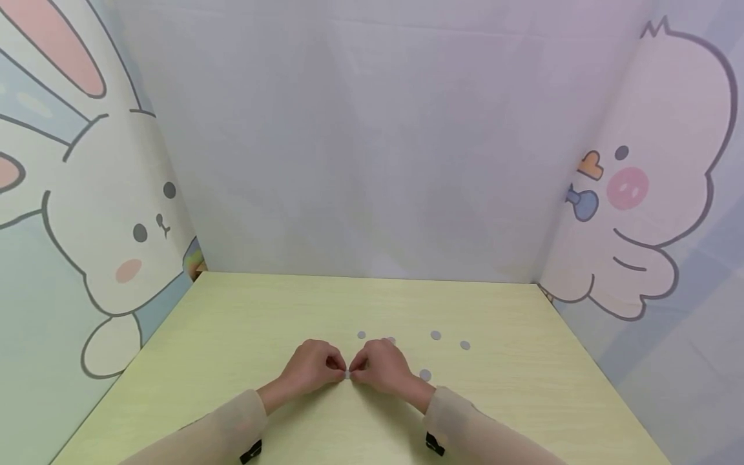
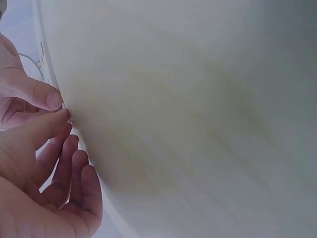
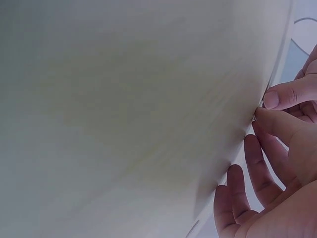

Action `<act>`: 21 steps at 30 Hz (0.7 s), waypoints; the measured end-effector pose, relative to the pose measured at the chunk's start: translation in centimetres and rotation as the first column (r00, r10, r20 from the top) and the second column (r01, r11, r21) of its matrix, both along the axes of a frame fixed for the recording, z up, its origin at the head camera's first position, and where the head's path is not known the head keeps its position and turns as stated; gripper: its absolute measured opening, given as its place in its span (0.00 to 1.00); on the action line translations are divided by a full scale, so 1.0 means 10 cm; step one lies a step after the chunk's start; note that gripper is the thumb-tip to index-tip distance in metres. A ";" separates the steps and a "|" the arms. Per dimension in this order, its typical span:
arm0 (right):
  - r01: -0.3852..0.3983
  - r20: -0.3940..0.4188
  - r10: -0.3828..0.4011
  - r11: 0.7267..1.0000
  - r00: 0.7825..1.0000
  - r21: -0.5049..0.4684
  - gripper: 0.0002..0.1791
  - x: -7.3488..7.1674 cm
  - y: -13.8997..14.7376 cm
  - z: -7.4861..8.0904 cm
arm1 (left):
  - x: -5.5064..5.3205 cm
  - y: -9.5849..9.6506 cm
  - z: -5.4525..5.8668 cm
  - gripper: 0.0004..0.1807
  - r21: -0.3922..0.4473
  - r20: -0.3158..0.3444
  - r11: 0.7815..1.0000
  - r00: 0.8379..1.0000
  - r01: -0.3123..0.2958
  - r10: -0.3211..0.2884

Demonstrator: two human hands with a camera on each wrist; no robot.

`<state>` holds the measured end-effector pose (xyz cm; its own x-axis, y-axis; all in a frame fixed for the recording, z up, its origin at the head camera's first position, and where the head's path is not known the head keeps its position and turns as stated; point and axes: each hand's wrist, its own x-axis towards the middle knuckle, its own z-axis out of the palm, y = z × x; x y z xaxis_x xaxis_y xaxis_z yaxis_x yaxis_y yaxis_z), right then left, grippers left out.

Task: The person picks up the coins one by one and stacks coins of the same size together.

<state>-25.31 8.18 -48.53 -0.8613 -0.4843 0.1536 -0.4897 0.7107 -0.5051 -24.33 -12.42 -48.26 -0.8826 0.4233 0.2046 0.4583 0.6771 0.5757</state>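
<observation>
Side by side near the middle of the table, my two hands meet at a small silver-grey coin (image 1: 347,374), which lies low at the tabletop. My left hand (image 1: 314,366) pinches its left edge between thumb and fingertips. From the other side my right hand (image 1: 380,367) pinches the right edge. Fingers hide most of this coin. In the left wrist view the left hand (image 2: 47,183) has its fingertips at the table surface, facing the other thumb. The right wrist view has the right hand (image 3: 275,168) likewise low against the table.
Several more coins lie flat beyond and right of the hands: one small coin (image 1: 361,334), a partly hidden coin (image 1: 392,340), a coin (image 1: 436,335), a coin (image 1: 465,345) and a coin (image 1: 425,374) by the right wrist. Curtains (image 1: 372,148) enclose the pale wooden table (image 1: 261,303).
</observation>
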 end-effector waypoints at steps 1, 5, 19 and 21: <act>0.002 0.000 -0.002 1.000 1.000 -0.001 0.01 0.00 -0.01 0.00 | 0.00 -0.01 0.01 0.05 0.000 0.003 1.000 1.000 0.001 -0.001; 0.012 0.004 -0.012 1.000 1.000 -0.002 0.02 0.02 -0.04 0.02 | 0.00 -0.04 0.01 0.05 -0.003 0.017 1.000 1.000 0.001 -0.001; 0.036 -0.017 -0.036 0.999 0.999 0.024 0.01 0.01 -0.18 0.00 | 0.03 -0.17 0.06 0.06 0.010 0.048 1.000 0.999 -0.006 0.005; 0.036 -0.016 -0.036 0.999 0.999 0.024 0.01 0.00 -0.20 0.00 | 0.03 -0.20 0.06 0.06 0.010 0.047 1.000 0.999 -0.004 0.003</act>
<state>-25.26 6.19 -48.56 -0.8759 -0.4566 0.1560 -0.4712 0.7400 -0.4801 -24.03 -14.38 -47.61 -0.8927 0.4185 0.1669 0.4282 0.6728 0.6033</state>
